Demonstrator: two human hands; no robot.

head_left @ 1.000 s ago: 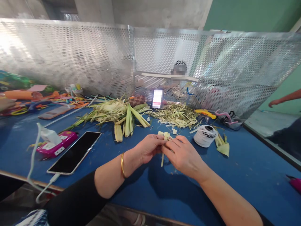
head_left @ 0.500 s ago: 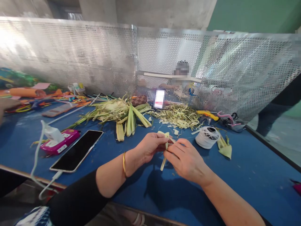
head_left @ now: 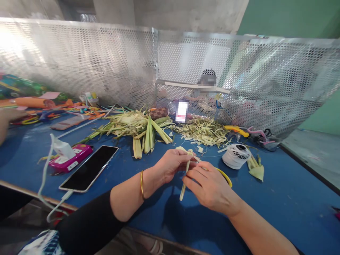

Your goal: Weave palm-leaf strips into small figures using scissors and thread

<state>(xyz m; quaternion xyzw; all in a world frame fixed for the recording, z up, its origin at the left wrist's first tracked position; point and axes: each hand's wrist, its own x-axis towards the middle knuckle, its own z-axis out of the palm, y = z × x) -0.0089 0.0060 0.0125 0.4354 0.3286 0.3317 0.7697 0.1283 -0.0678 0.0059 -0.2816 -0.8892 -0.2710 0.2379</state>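
Newly emerged behind the curled right grip: one curved yellow band.
Left grip pinches one pale husk piece above the desk, long axis running downward, slightly leftward; the right's hold cannot be told. Beyond: one round white thread spool, one leafy heap, one shredded heap.

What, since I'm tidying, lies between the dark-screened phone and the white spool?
In the head view: the left hand, the pale leaf strip, the right hand and a yellow loop beside it.
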